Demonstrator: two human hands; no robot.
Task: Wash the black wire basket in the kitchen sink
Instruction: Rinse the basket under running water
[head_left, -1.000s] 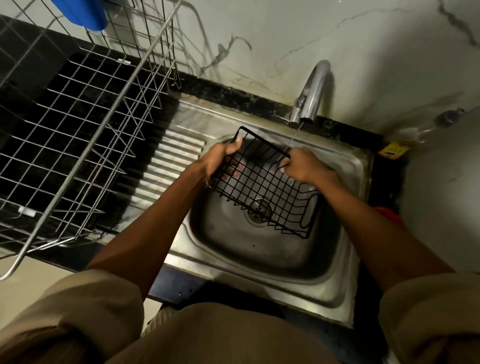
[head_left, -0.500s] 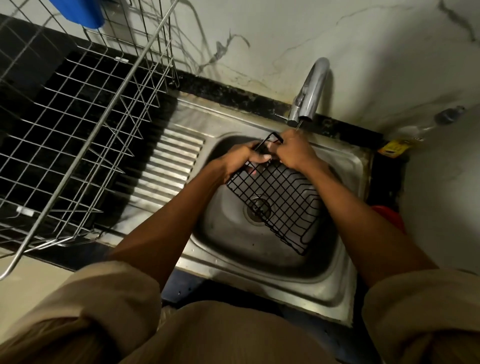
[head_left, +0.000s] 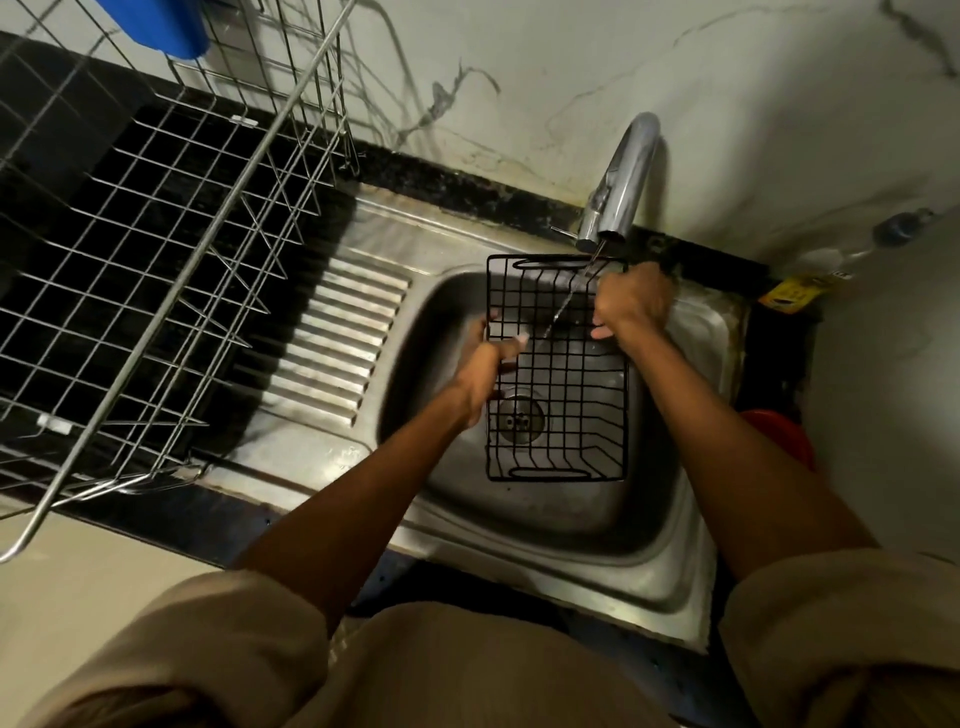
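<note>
The black wire basket (head_left: 571, 395) hangs over the steel sink (head_left: 519, 519), its long sides running away from me and its far end under the tap (head_left: 623, 176). A thin stream of water falls from the tap onto the far part of the basket. My left hand (head_left: 485, 369) grips the basket's left side wire, thumb hooked inside. On the opposite side my right hand (head_left: 631, 301) curls round the right rim near the far corner. Through the mesh the sink drain (head_left: 519, 418) shows.
A large silver wire dish rack (head_left: 156, 270) stands on the black counter to the left, beside the ribbed drainboard (head_left: 337, 338). A blue object (head_left: 156, 21) sits at the rack's far top. A yellow item (head_left: 792, 293) and a red object (head_left: 779, 436) lie right of the sink.
The basket has turned from a slanted pose to straight, long axis pointing away from me. My hands have spread apart, from the same far corner to opposite sides.
</note>
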